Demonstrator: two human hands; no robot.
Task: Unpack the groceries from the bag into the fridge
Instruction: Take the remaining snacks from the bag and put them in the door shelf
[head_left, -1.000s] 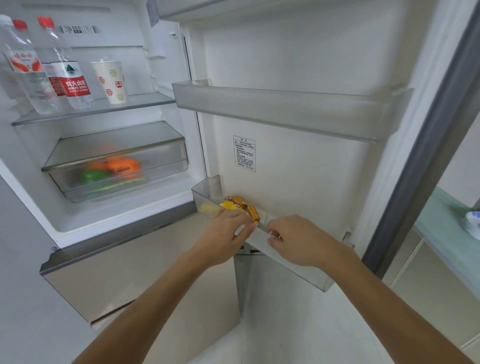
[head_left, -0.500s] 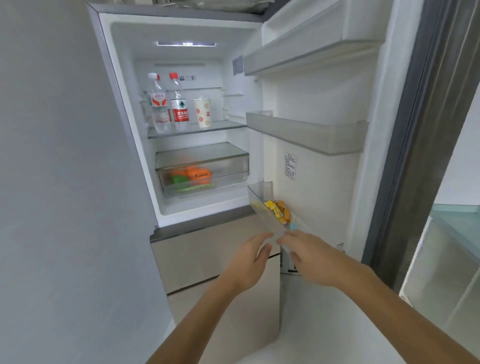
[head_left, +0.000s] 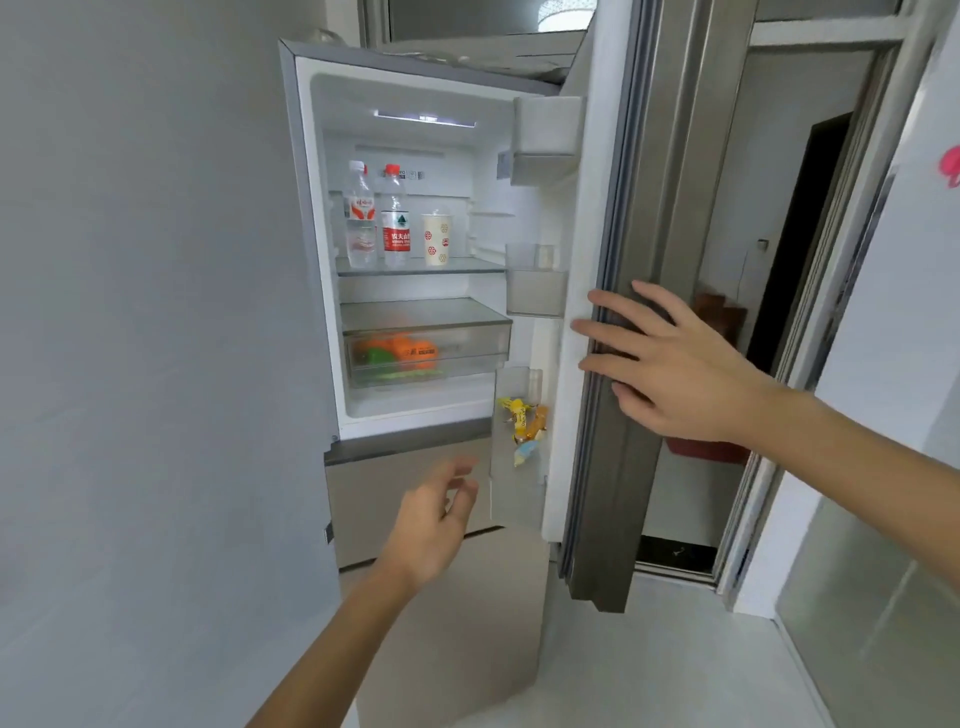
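A: Grip-wise, right hand (head_left: 670, 358) lies flat, fingers spread, on the fridge door (head_left: 613, 493) edge; left hand (head_left: 434, 514) hangs loose, holding nothing.
B: Groceries?
A: Snack packets (head_left: 525, 423) sit in the lowest door bin (head_left: 513, 493), eight o'clock from the right hand; bottles (head_left: 396, 223) on the shelf (head_left: 467, 266) at ten.
B: Closing seems next. Push evenly from that edge, left hand clear of the gap.

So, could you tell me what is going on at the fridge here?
A person stands at the open fridge. Their right hand lies flat on the edge of the door, perhaps to swing it shut; the left hand hangs empty below. Snack packets sit in the lowest door bin, two bottles and a cup on a shelf, produce in the drawer.
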